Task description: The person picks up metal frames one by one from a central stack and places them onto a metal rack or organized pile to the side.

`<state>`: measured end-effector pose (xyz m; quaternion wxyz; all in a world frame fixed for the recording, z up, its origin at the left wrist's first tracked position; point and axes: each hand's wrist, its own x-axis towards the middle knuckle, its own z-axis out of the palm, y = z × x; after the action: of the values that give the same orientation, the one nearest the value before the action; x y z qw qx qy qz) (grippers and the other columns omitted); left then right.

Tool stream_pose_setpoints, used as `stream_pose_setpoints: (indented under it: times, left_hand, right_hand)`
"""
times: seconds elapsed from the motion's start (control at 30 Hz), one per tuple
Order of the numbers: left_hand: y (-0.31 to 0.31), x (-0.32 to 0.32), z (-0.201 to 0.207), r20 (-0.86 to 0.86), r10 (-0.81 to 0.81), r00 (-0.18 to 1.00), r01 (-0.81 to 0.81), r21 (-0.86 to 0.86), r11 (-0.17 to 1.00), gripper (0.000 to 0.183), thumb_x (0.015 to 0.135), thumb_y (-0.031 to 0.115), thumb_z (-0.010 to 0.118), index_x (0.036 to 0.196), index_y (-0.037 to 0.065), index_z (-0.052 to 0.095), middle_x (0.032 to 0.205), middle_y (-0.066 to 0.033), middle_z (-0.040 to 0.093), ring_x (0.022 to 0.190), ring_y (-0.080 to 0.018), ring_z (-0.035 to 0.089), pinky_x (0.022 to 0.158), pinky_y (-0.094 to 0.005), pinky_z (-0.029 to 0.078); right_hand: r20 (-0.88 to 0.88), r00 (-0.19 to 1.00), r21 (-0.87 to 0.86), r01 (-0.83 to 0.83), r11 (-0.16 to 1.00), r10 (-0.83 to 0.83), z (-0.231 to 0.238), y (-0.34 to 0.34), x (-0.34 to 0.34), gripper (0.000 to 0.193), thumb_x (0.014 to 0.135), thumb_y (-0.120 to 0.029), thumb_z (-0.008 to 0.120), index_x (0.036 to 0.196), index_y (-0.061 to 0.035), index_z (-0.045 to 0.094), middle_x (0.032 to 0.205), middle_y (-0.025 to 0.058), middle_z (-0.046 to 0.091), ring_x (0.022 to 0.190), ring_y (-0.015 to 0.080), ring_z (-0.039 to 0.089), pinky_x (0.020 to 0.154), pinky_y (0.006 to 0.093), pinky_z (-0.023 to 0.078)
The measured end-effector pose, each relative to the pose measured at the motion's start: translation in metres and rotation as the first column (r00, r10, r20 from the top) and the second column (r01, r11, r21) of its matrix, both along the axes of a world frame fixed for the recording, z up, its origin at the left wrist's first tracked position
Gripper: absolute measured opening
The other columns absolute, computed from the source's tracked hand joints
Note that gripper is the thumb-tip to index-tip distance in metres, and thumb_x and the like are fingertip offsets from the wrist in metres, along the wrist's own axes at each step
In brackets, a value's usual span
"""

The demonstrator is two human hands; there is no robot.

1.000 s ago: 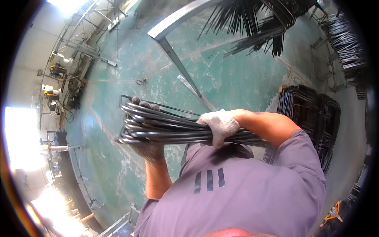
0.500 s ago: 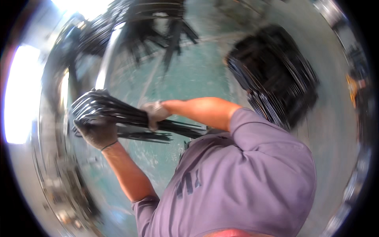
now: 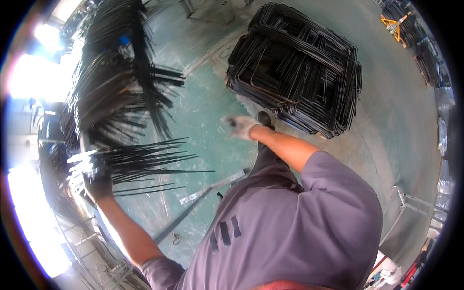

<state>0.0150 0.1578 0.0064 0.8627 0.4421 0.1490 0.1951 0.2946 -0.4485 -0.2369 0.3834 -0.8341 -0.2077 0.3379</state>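
My left hand (image 3: 98, 182), in a dark-palmed work glove, is closed at the left end of a bundle of thin black metal rods (image 3: 145, 162). The rods' free ends fan out to the right. Glare and blur hide exactly how the fingers lie on the bundle. Just beyond it, many more black rods (image 3: 104, 96) hang in a dense row at the left. My right hand (image 3: 241, 127), in a whitish glove with dark fingertips, is off the rods and holds nothing. Its fingers are apart, over the floor before my body.
A large stack of black rectangular wire frames (image 3: 295, 72) stands ahead on the right. A metal bar (image 3: 186, 215) runs low on my left side. A grey metal stand (image 3: 420, 203) is at the far right, and a yellow-orange piece of equipment (image 3: 396, 28) stands farther back.
My right hand has let go of the rods and moved right. My left hand has carried the bundle left and down in view, beside the hanging row, and the rods have spread.
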Motion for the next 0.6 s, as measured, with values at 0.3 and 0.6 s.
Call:
stream_pose_setpoints:
  times: [0.3, 0.6]
  left_hand:
    - [-0.266, 0.047, -0.114, -0.759, 0.646, 0.085, -0.940, 0.153, 0.304, 0.074, 0.114, 0.053, 0.060, 0.158, -0.006, 0.051, 0.153, -0.0249, 0.061, 0.137, -0.0382, 0.065, 0.116, -0.0550, 0.053]
    - [-0.437, 0.262, -0.182, -0.932, 0.327, 0.154, -0.085, 0.317, 0.945, 0.025, 0.113, 0.021, 0.069, 0.126, 0.000, 0.070, 0.108, -0.0155, 0.079, 0.086, -0.0263, 0.075, 0.081, -0.0379, 0.063]
  right_hand:
    - [0.376, 0.895, -0.590, 0.430, 0.683, -0.239, -0.124, -0.216, 0.388, 0.116, 0.087, -0.048, 0.094, 0.175, -0.0039, 0.033, 0.172, 0.0230, 0.047, 0.160, 0.0391, 0.046, 0.134, 0.0450, 0.040]
    - [0.475, 0.866, -0.568, 0.435, 0.699, -0.154, -0.236, -0.224, 0.656, 0.129, 0.079, -0.044, 0.102, 0.178, -0.0095, 0.026, 0.181, 0.0156, 0.035, 0.168, 0.0389, 0.032, 0.140, 0.0504, 0.030]
